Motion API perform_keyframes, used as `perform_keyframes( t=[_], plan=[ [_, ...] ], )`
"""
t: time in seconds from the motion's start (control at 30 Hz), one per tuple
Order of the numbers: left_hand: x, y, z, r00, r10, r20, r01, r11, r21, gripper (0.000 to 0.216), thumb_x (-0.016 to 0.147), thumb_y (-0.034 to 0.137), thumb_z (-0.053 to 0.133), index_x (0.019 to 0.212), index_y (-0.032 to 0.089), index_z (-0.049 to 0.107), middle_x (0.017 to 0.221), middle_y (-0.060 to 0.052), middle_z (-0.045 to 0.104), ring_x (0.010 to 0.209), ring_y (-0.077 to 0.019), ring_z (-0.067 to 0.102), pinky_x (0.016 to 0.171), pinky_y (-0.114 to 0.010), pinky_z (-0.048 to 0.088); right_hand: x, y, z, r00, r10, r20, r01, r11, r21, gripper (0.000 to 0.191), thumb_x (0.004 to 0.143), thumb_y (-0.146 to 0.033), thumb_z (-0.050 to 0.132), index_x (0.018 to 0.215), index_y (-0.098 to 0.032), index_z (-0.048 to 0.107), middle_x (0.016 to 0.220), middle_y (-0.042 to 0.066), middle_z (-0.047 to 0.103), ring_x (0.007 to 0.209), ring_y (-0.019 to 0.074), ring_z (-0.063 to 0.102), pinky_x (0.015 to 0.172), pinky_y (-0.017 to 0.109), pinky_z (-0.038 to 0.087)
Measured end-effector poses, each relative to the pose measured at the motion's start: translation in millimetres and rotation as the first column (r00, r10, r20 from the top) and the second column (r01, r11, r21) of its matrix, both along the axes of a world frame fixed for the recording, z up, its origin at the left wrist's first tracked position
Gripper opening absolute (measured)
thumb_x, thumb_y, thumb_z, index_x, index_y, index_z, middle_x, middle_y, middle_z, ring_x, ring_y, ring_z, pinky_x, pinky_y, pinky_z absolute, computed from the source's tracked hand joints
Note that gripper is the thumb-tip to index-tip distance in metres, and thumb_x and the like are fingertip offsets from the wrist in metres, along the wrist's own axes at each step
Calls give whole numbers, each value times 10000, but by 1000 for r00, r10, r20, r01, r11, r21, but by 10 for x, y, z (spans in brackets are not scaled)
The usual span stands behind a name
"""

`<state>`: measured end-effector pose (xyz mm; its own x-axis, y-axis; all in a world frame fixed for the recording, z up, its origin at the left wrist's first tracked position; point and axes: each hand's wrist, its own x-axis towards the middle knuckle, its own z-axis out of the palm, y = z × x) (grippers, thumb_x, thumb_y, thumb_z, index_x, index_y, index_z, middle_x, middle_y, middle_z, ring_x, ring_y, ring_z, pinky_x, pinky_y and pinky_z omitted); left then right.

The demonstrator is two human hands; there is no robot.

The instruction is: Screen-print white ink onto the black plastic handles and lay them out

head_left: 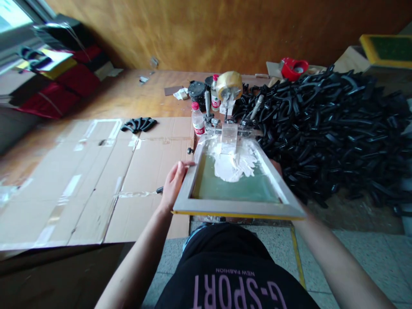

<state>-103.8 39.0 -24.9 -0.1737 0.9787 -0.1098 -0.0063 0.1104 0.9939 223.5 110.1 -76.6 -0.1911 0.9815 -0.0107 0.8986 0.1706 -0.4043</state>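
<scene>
At the far left we have red and black boxes (61, 88) stacked below the window, with the wooden table (125, 92) running off beside them. Flattened cardboard (151, 167) covers the table's near part, and a short row of curved black pieces (139, 125) lies near its far edge. Our left hand (174, 182) holds the screen frame (238, 208) by its left side, fingers against the grey edge; a small black piece (160, 189) sits just beside the wrist.

Past the hand, a red-capped bottle (198, 122) stands near the frame's far left corner, with a dark tub (197, 92) behind it. The frame is directly in front of us, above our lap, and white paste (231, 167) spreads over the far half of its green mesh (231, 191). A clear block (229, 139) stands over the paste, with a tape roll (229, 85) beyond it.

Our right hand (276, 166) is at the frame's right side, mostly hidden behind it, so we cannot tell how its grip stands. Next to it rises a big heap of black parts (337, 137), with a red tape dispenser (293, 68) at its back and a yellow-edged screen (391, 51) at the far right.
</scene>
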Motion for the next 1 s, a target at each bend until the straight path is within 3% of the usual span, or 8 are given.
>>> perform_keyframes(
  t=[0.1, 0.17, 0.33, 0.43, 0.6, 0.73, 0.9, 1.0],
  plan=[
    [-39, -228, -433, 993, -108, -49, 97, 979, -182, 522, 841, 536, 607, 1249, 211, 602, 791, -5, 643, 634, -115, 536, 548, -213, 402, -33, 243, 190, 995, -95, -31, 100, 969, 225, 371, 960, -247, 445, 1270, -121, 606, 1236, 164, 632, 1092, 241, 611, 899, 356, 502],
    [-21, -269, -730, 992, -103, -68, 83, 965, -247, 690, 811, 514, 641, 1413, 226, 468, 769, 5, 639, 642, -131, 554, 563, -221, 413, -318, 352, 270, 1000, 16, -16, -9, 940, 340, 488, 873, -299, 627, 1336, -163, 549, 1359, 152, 541, 1213, 294, 526, 991, 426, 454],
    [0, -207, -1155, 976, -84, -200, 29, 964, -263, 707, 806, 494, 631, 1434, 211, 468, 765, -7, 638, 670, -145, 567, 614, -244, 436, -952, 299, 222, 943, 310, 125, -323, 940, 106, 247, 826, -216, 682, 1060, -151, 636, 1045, 128, 665, 1037, 286, 576, 901, 389, 446],
    [-29, -204, -1210, 966, -121, -227, 61, 964, -258, 681, 830, 521, 599, 1429, 222, 476, 790, -9, 635, 687, -148, 568, 622, -248, 439, -871, 14, 116, 875, 459, 156, -470, 881, 47, 106, 881, -142, 557, 931, -163, 649, 916, 93, 675, 900, 232, 599, 787, 319, 433],
    [-29, -228, -1218, 968, -115, -224, 53, 963, -266, 662, 844, 532, 578, 1417, 214, 485, 836, -24, 640, 742, -158, 582, 662, -256, 454, -585, -301, 148, 660, 742, 121, -749, 662, 24, 185, 851, -74, 510, 846, -185, 658, 840, 49, 667, 802, 187, 584, 695, 279, 393],
    [-19, -223, -1192, 972, -101, -212, 40, 960, -276, 660, 836, 536, 586, 1400, 205, 498, 808, -16, 628, 725, -152, 572, 620, -237, 435, -633, -281, 127, 787, 607, 109, -616, 780, 111, 167, 833, -84, 537, 845, -192, 663, 857, 58, 664, 859, 205, 572, 715, 287, 393],
    [0, -217, -1107, 980, -76, -182, 24, 963, -270, 673, 809, 526, 616, 1387, 195, 512, 753, -4, 617, 676, -144, 562, 593, -232, 427, -630, -431, 16, 751, 652, 106, -661, 742, 117, 218, 857, -60, 504, 905, -185, 675, 900, 61, 672, 859, 188, 584, 731, 277, 415],
    [13, -222, -950, 987, -49, -155, 3, 959, -282, 700, 771, 521, 654, 1373, 187, 525, 719, 3, 618, 626, -137, 552, 558, -226, 409, -691, -318, 153, 806, 589, 52, -591, 801, 93, 142, 873, -169, 591, 971, -221, 680, 931, 34, 688, 884, 186, 612, 749, 270, 436]
  ],
)
